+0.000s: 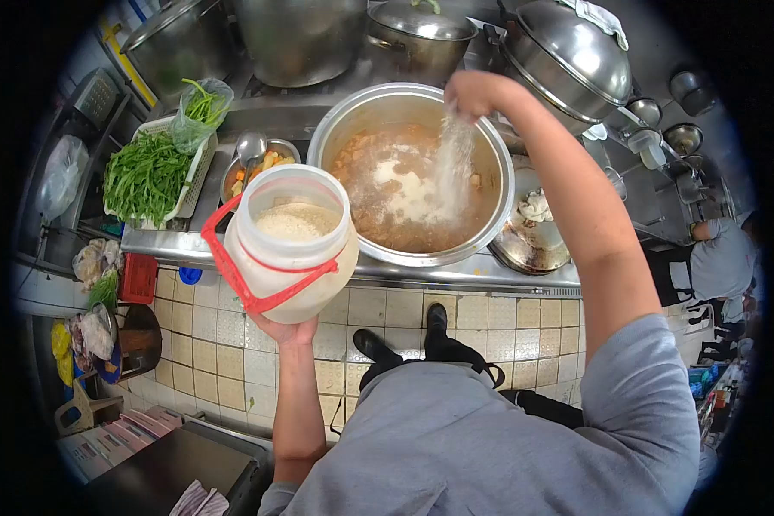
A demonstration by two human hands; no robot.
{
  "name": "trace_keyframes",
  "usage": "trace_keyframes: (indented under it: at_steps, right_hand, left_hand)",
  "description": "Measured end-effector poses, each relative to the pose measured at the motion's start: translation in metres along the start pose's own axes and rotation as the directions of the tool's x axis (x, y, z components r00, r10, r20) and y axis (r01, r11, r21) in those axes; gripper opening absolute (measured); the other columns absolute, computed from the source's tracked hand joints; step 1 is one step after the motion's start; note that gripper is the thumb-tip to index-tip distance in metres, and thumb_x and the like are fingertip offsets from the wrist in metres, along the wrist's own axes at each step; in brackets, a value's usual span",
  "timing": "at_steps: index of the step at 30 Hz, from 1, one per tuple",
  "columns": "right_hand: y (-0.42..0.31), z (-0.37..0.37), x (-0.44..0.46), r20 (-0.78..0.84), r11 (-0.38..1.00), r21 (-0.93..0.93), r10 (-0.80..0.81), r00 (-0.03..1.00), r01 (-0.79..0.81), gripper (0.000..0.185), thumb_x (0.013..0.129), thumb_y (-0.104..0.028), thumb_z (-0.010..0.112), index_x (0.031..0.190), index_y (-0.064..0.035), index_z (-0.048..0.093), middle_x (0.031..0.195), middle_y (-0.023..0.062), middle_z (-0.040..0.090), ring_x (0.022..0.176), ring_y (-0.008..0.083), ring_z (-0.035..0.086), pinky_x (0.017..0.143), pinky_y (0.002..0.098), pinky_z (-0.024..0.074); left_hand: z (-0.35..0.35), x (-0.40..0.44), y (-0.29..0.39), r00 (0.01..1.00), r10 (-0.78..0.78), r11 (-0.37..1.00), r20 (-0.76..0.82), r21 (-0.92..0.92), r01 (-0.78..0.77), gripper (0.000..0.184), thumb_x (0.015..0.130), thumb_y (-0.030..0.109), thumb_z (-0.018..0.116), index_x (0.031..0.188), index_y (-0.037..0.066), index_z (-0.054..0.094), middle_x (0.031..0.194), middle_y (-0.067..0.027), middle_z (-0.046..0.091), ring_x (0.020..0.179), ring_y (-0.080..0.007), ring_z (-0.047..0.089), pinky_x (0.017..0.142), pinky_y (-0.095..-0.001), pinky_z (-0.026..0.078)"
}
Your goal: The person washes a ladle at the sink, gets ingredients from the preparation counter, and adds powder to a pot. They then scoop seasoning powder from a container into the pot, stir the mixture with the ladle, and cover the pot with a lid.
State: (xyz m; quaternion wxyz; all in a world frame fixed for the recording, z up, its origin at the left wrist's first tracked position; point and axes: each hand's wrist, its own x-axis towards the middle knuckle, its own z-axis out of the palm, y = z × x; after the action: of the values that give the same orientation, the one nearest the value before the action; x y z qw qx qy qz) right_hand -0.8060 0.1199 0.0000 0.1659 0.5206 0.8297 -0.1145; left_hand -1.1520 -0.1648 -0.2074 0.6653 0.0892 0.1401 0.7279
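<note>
White plastic jar (294, 256), one, with red handle (232, 271), powder (297, 221) inside; held left of one large steel pot (421, 258). Left hand (288, 329) cupped beneath jar base, fingers mostly hidden. Right hand (475, 93) above pot's far rim: fingers loosely bunched, powder streaming onto brown stew (370, 211); amount in grasp cannot be told. Behind: three pots (301, 39). Left: one basket (199, 176), one bowl (230, 179), one ladle (250, 146). Print on pink cartons (116, 445) illegible.
</note>
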Motion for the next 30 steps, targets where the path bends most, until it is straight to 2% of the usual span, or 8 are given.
trace_keyframes:
  at_steps: [7,10,13,15,18,21,23,30]
  right_hand:
    - [-0.009,0.062,0.038,-0.691,0.904,0.425,0.282,0.665,0.058,0.031,0.078,-0.021,0.067,0.105,-0.0060,0.070,0.098,0.0158,0.071,0.092,0.0295,0.068,0.083,0.0397,0.0534]
    - [-0.012,0.112,0.025,-0.605,0.984,0.179,0.107,0.789,0.004,0.036,0.083,-0.027,0.066,0.115,-0.0106,0.067,0.112,0.0178,0.066,0.107,0.0335,0.062,0.094,0.0418,0.0484]
    - [-0.020,0.058,-0.040,-0.499,0.809,0.585,0.407,0.765,-0.048,0.045,0.083,-0.025,0.066,0.126,-0.0139,0.061,0.128,0.0186,0.059,0.121,0.0347,0.054,0.103,0.0428,0.0425]
    - [-0.004,0.094,-0.056,-0.445,0.681,0.732,0.481,0.755,-0.002,0.050,0.083,-0.021,0.066,0.132,-0.0153,0.058,0.135,0.0185,0.054,0.125,0.0351,0.051,0.106,0.0437,0.0396]
    - [0.009,0.190,-0.040,-0.663,0.940,0.329,0.301,0.685,-0.095,0.051,0.084,-0.012,0.063,0.134,-0.0157,0.055,0.135,0.0161,0.055,0.121,0.0342,0.055,0.104,0.0454,0.0426]
    - [0.080,0.171,-0.153,-0.883,0.947,0.233,0.111,0.455,0.221,0.035,0.088,-0.024,0.062,0.122,-0.0156,0.064,0.112,0.0181,0.066,0.104,0.0337,0.064,0.092,0.0414,0.0499]
    - [0.122,0.181,-0.238,-0.657,0.481,0.733,0.316,0.685,0.481,0.032,0.088,-0.018,0.060,0.120,-0.0149,0.065,0.114,0.0151,0.067,0.104,0.0307,0.064,0.090,0.0387,0.0505]
    - [0.254,0.296,-0.503,-0.696,0.592,0.718,0.609,0.381,0.366,0.025,0.086,-0.019,0.061,0.104,-0.0039,0.068,0.085,0.0108,0.071,0.077,0.0243,0.067,0.074,0.0367,0.0519]
  left_hand:
    - [-0.015,-0.011,-0.009,0.998,-0.021,0.996,-0.052,-0.089,0.016,0.079,0.088,0.065,0.044,0.147,0.014,0.032,0.150,-0.0147,0.036,0.134,-0.0428,0.035,0.091,-0.0739,0.033]
    - [-0.007,-0.027,-0.012,0.965,-0.213,0.956,0.156,-0.171,0.239,0.073,0.088,0.060,0.045,0.143,0.013,0.038,0.148,-0.0136,0.040,0.133,-0.0397,0.037,0.096,-0.0672,0.027]
    - [0.024,-0.041,-0.032,0.966,-0.218,0.968,-0.137,-0.158,0.196,0.069,0.089,0.056,0.046,0.143,0.013,0.038,0.146,-0.0125,0.042,0.134,-0.0378,0.035,0.098,-0.0641,0.025]
    - [0.038,-0.044,-0.053,0.960,-0.276,0.953,-0.039,-0.138,0.269,0.070,0.089,0.056,0.046,0.143,0.013,0.037,0.147,-0.0132,0.040,0.135,-0.0386,0.033,0.099,-0.0654,0.025]
    - [0.061,-0.048,-0.087,0.944,-0.325,0.940,0.063,-0.084,0.329,0.071,0.090,0.057,0.046,0.145,0.013,0.036,0.148,-0.0143,0.038,0.136,-0.0398,0.032,0.099,-0.0674,0.024]
    - [0.081,-0.067,-0.141,0.915,-0.392,0.914,0.093,-0.074,0.399,0.072,0.090,0.058,0.045,0.146,0.013,0.034,0.149,-0.0153,0.036,0.137,-0.0411,0.030,0.100,-0.0694,0.023]
    - [0.096,-0.081,-0.199,0.869,-0.483,0.866,0.105,-0.091,0.492,0.073,0.090,0.058,0.045,0.147,0.013,0.033,0.150,-0.0160,0.035,0.138,-0.0419,0.029,0.100,-0.0707,0.022]
    - [0.168,-0.164,-0.450,0.510,-0.853,0.496,0.106,-0.134,0.858,0.076,0.091,0.059,0.044,0.149,0.013,0.029,0.153,-0.0185,0.030,0.140,-0.0448,0.025,0.101,-0.0754,0.020]
